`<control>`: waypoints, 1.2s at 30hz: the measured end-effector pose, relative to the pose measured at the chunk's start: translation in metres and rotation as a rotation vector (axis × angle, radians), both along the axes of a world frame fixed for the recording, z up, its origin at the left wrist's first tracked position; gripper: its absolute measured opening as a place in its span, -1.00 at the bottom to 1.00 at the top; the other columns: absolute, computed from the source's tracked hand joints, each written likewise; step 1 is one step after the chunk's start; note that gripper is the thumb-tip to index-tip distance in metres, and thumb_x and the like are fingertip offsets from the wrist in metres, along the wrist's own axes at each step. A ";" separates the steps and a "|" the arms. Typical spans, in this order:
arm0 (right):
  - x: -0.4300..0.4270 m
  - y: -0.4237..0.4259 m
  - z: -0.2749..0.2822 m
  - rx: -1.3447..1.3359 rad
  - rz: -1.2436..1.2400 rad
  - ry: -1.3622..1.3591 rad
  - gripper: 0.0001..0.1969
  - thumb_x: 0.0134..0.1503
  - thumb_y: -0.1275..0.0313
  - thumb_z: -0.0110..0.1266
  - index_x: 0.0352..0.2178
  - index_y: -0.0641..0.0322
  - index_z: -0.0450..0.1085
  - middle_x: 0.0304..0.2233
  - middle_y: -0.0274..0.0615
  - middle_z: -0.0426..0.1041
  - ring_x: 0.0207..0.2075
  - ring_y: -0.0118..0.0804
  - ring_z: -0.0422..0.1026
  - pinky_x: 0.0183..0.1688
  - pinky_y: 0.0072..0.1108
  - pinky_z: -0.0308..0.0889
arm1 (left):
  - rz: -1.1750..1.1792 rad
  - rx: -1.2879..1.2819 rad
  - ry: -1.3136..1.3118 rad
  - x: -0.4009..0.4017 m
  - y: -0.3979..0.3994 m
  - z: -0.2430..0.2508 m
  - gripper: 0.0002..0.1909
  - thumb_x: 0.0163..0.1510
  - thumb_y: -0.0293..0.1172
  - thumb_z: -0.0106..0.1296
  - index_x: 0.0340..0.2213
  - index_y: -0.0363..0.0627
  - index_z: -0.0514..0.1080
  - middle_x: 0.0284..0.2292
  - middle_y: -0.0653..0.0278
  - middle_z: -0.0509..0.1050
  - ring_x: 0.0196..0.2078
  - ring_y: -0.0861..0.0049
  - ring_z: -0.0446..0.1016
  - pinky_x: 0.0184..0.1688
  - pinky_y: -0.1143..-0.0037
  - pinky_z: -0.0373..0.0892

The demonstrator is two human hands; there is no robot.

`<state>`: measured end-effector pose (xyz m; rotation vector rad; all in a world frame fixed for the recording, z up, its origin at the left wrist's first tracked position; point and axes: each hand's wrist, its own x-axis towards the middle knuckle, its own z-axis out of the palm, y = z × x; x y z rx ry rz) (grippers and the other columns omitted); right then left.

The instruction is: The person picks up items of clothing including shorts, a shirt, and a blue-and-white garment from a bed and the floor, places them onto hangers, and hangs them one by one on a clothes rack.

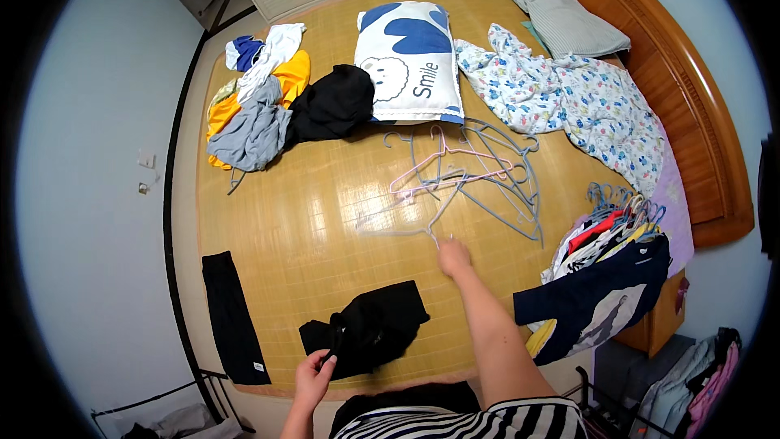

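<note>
My left hand (314, 378) pinches the edge of a black garment (384, 323), which lies loosely spread on the bed near its front edge. Farther forward, my right hand (454, 256) grips a light grey clothes hanger (428, 230) near its hook. That hanger is partly blurred. Just beyond it, several loose grey-blue hangers (496, 210) lie tangled together, with a pink hanger (446, 150) among them.
Folded black trousers (234, 317) lie at the left edge of the woven mat (286, 213). Crumpled clothes (253, 128), a black garment (334, 103), a printed pillow (420, 42) and patterned fabric (567, 94) lie farther back. Clothes on hangers (603, 292) are stacked at right, near the wooden headboard (664, 85).
</note>
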<state>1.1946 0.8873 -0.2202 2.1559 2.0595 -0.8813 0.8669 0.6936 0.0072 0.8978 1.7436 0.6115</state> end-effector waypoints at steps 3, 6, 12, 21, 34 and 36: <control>0.007 -0.054 -0.006 -0.024 -0.007 0.035 -0.80 -0.01 0.47 -0.12 -0.36 0.17 0.42 -0.32 0.00 0.47 -0.16 0.01 0.39 -0.10 -0.23 0.24 | -0.024 0.013 -0.013 -0.003 -0.007 -0.006 -0.85 0.06 -0.46 0.05 -0.32 -0.27 0.44 -0.62 0.58 0.30 -0.59 0.87 0.17 -0.56 0.74 0.11; 0.018 -0.103 -0.001 -0.035 0.025 -0.015 -0.80 -0.06 0.51 -0.08 -0.38 0.16 0.45 -0.36 -0.05 0.48 -0.11 -0.05 0.35 0.00 -0.25 0.11 | -0.039 0.027 -0.034 -0.005 -0.013 -0.008 -0.84 0.06 -0.45 0.06 -0.32 -0.28 0.44 -0.63 0.58 0.29 -0.59 0.87 0.17 -0.57 0.74 0.12; 0.015 -0.112 0.019 0.300 -0.114 0.104 -0.77 -0.03 0.50 -0.06 -0.32 0.14 0.47 -0.30 -0.15 0.47 -0.08 -0.12 0.30 0.03 -0.31 0.06 | -0.061 -0.018 -0.049 -0.006 -0.023 -0.004 -0.82 0.06 -0.43 0.07 -0.32 -0.29 0.44 -0.64 0.58 0.28 -0.60 0.87 0.16 -0.57 0.74 0.10; -0.072 0.035 0.033 0.274 -0.095 0.230 -0.68 0.01 0.50 -0.15 -0.17 0.17 0.39 -0.11 -0.10 0.38 0.04 -0.12 0.22 0.10 -0.35 0.06 | -0.081 -0.070 0.014 -0.012 -0.052 0.000 -0.81 0.07 -0.41 0.05 -0.32 -0.30 0.45 -0.66 0.56 0.29 -0.61 0.85 0.16 -0.59 0.71 0.10; -0.086 0.083 0.005 0.000 0.304 -0.363 -0.75 0.06 0.38 -0.12 -0.28 0.08 0.48 -0.11 -0.26 0.40 0.01 -0.28 0.24 0.10 -0.24 -0.05 | -0.016 -0.214 0.017 -0.025 -0.095 -0.009 -0.82 0.08 -0.41 0.03 -0.36 -0.32 0.44 -0.62 0.51 0.35 -0.56 0.81 0.23 -0.53 0.71 0.17; -0.100 0.067 -0.005 0.003 0.411 -0.324 -0.78 0.04 0.38 -0.11 -0.39 0.07 0.51 -0.23 -0.28 0.47 -0.11 -0.33 0.36 -0.04 -0.30 0.08 | -0.041 -0.224 0.022 -0.020 -0.091 -0.012 -0.82 0.08 -0.41 0.03 -0.36 -0.32 0.44 -0.61 0.51 0.35 -0.56 0.82 0.23 -0.52 0.71 0.17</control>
